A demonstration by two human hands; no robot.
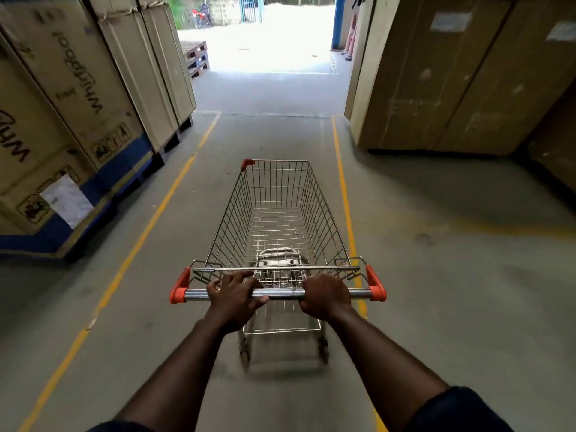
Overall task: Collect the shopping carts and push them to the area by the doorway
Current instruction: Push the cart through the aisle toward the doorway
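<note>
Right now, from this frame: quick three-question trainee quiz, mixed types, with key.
1. True or false: the left hand and right hand both grip the shopping cart by its handle.
2. The cart points toward: A) the open doorway B) a brick wall C) a closed shutter.
3. Fill in: the floor lines beside the cart are ____.
Key: 1 true; 2 A; 3 yellow.

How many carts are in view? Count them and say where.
1. The cart is in the aisle between the yellow lines; the left hand and right hand grip its handle. More may be hidden behind the boxes.
</note>
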